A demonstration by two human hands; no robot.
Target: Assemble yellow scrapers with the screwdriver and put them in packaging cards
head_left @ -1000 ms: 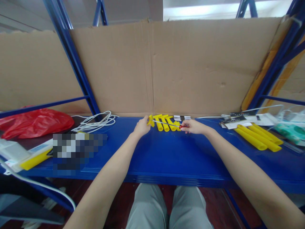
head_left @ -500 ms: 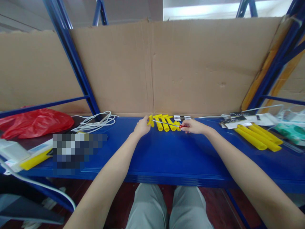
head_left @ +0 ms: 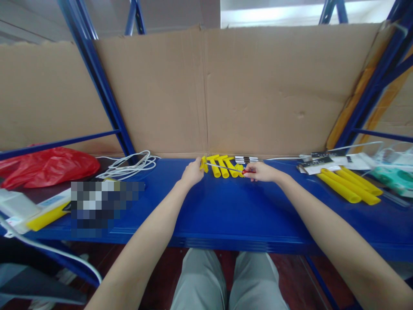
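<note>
Near the back of the blue shelf, my left hand (head_left: 192, 171) is closed on a small yellow plastic part (head_left: 203, 164), partly hidden by the fingers. My right hand (head_left: 260, 172) grips a screwdriver (head_left: 248, 172) by its red handle. The thin metal shaft points left, with its tip at the yellow part. Several yellow tube pieces (head_left: 225, 168) lie in a row behind and below the shaft. Smaller yellow pieces (head_left: 239, 168) sit at the row's right end, close to my right hand.
A cardboard sheet (head_left: 258, 90) stands along the back. To the left lie a red plastic bag (head_left: 51, 165) and a coiled white cable (head_left: 142, 164). More yellow tubes (head_left: 350, 186) and flat packets (head_left: 318, 165) are at the right. Blue posts (head_left: 106, 94) frame the shelf.
Both hands stay in almost the same place. The screwdriver has shifted very slightly to the left, its tip still at the yellow part.
</note>
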